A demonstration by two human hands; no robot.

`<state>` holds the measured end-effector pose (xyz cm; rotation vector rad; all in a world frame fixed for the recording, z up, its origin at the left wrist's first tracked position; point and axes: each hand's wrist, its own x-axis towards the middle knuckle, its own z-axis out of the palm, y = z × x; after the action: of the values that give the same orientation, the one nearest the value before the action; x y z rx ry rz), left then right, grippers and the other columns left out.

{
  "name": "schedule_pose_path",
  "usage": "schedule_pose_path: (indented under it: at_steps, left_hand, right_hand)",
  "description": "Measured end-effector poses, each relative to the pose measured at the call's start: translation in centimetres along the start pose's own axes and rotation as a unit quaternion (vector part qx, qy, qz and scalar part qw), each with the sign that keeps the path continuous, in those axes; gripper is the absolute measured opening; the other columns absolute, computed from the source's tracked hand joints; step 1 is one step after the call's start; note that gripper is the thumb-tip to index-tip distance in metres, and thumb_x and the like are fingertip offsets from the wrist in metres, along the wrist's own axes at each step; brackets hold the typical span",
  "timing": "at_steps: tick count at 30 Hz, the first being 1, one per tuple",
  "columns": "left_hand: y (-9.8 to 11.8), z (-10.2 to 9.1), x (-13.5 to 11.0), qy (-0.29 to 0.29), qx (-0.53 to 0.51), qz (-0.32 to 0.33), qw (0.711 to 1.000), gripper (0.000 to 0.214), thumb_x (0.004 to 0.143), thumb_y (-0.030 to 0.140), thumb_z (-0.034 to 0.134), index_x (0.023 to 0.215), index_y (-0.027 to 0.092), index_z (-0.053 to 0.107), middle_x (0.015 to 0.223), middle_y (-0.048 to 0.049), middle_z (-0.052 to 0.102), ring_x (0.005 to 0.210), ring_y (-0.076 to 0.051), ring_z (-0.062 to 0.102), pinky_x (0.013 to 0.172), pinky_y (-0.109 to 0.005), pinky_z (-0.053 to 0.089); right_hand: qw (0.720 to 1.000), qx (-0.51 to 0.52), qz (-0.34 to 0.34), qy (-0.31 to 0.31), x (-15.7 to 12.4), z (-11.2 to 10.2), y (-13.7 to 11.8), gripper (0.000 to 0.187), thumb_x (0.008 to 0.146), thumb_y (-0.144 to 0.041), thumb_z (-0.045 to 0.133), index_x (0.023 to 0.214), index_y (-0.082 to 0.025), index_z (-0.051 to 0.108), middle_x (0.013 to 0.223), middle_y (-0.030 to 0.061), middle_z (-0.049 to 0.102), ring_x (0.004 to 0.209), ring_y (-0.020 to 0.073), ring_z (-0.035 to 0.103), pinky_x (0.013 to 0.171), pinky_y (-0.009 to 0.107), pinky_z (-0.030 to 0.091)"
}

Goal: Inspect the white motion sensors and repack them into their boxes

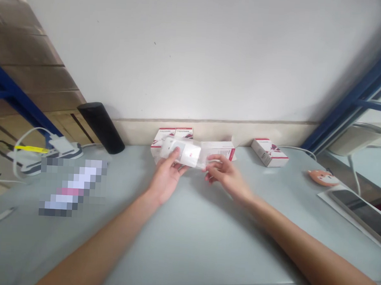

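Observation:
A flat white device in a clear plastic bag [190,154] is held up over the grey desk. My left hand [167,175] grips its left part, with the thumb on top and the fingers beneath. At the bag's right end, my right hand [222,172] pinches the clear plastic between thumb and fingertips. Behind the bag stand red-and-white boxes [163,134], partly hidden by it. Another white box [220,147] with a red end lies just beyond my right hand, and a flap seems to stand up at its right end.
Farther right lies a red-and-white box [269,153]. An orange animal-faced object [323,177], a dark phone-like slab [359,208] and a lamp [353,140] are at the right. Leftward are a black cylinder [102,127], a power strip [54,152] with cables and a pixelated object [75,187].

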<state>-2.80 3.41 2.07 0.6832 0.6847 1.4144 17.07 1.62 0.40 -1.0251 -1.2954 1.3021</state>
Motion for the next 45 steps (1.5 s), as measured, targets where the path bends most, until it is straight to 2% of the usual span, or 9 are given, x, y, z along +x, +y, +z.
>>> schedule_pose_path:
  at_steps: [3,8,13,17,21,27,36,42,45]
  left_hand:
    - [0.1,0.1,0.0,0.015,-0.003,0.01,1.0,0.042,0.083,0.03,0.086,0.122,0.022,0.071,0.138,-0.0075,0.071,0.133,-0.026,0.064,0.107,-0.036,0.058]
    - [-0.3,0.1,-0.2,-0.02,0.008,0.019,1.0,0.044,0.085,0.032,0.085,0.125,0.022,0.071,0.136,-0.0069,0.072,0.131,-0.024,0.065,0.106,-0.033,0.057]
    - [-0.1,0.1,-0.2,-0.007,0.004,0.018,1.0,0.039,0.086,0.03,0.084,0.122,0.021,0.072,0.138,-0.0081,0.071,0.133,-0.026,0.063,0.102,-0.033,0.06]
    - [0.2,0.0,0.0,0.009,-0.007,0.016,1.0,0.038,0.088,0.028,0.082,0.125,0.021,0.071,0.144,-0.0084,0.067,0.137,-0.027,0.06,0.101,-0.034,0.061]
    - [0.1,-0.1,0.2,0.013,-0.016,0.011,1.0,0.041,0.087,0.027,0.083,0.125,0.022,0.07,0.142,-0.0077,0.068,0.135,-0.026,0.061,0.104,-0.034,0.059]
    - [-0.6,0.0,-0.3,-0.032,0.015,-0.002,0.999,0.039,0.087,0.028,0.083,0.123,0.02,0.071,0.136,-0.0085,0.071,0.13,-0.025,0.063,0.104,-0.035,0.057]
    - [-0.6,0.0,-0.5,-0.1,0.06,-0.047,0.992,0.055,0.086,0.023,0.08,0.138,0.02,0.062,0.138,-0.0112,0.068,0.136,-0.03,0.059,0.117,-0.046,0.047]
    - [-0.8,-0.9,-0.5,-0.154,0.235,0.047,0.959,0.113,0.074,0.02,0.091,0.161,0.042,0.021,0.145,-0.0082,0.061,0.12,-0.027,0.069,0.104,-0.045,0.057]
    - [-0.9,-1.7,0.1,-0.161,0.347,0.193,0.904,0.103,0.078,0.026,0.089,0.157,0.042,0.026,0.147,-0.0093,0.055,0.125,-0.028,0.065,0.098,-0.042,0.06]
  right_hand:
    - [0.995,-0.071,-0.051,0.046,-0.3,0.1,-0.3,0.039,0.091,-0.053,0.069,0.115,-0.027,0.052,0.102,0.0009,0.065,0.07,0.0142,0.065,0.065,0.031,0.053]
    - [0.989,-0.123,-0.029,-0.075,-1.0,0.8,-0.1,0.047,0.093,-0.056,0.066,0.13,-0.028,0.055,0.107,0.003,0.063,0.074,0.0148,0.063,0.06,0.029,0.049]
    - [0.992,-0.107,-0.012,-0.061,-0.9,0.9,0.1,0.035,0.094,-0.057,0.066,0.097,-0.023,0.06,0.085,-0.0009,0.061,0.068,0.0132,0.057,0.061,0.028,0.043]
    - [0.997,-0.062,-0.032,0.012,-0.6,0.6,-0.3,0.034,0.092,-0.056,0.069,0.09,-0.025,0.056,0.08,-0.0025,0.057,0.07,0.0144,0.057,0.064,0.029,0.046]
    - [0.999,-0.025,-0.02,0.032,-0.4,0.6,-0.1,0.04,0.088,-0.059,0.073,0.105,-0.027,0.056,0.105,0.0016,0.061,0.088,0.0181,0.065,0.072,0.032,0.055]
    - [0.988,0.122,0.092,-0.005,-0.8,1.4,0.2,0.065,0.083,-0.057,0.082,0.129,-0.031,0.045,0.126,0.0065,0.066,0.1,0.0223,0.073,0.081,0.037,0.06]
    - [0.985,0.154,0.057,0.053,0.1,0.1,0.2,0.042,0.078,-0.036,0.087,0.115,-0.026,0.071,0.08,-0.0022,0.068,0.073,0.0124,0.062,0.069,0.026,0.053]
    - [0.954,0.256,0.151,0.02,0.9,-1.9,-1.6,0.031,0.083,-0.012,0.079,0.112,-0.023,0.075,0.095,0.001,0.074,0.071,0.0079,0.064,0.07,0.016,0.059]
    - [0.947,0.274,0.167,-0.033,1.2,-3.2,-2.2,0.025,0.081,-0.007,0.076,0.103,-0.019,0.077,0.089,0.0004,0.072,0.066,0.0067,0.062,0.068,0.013,0.059]
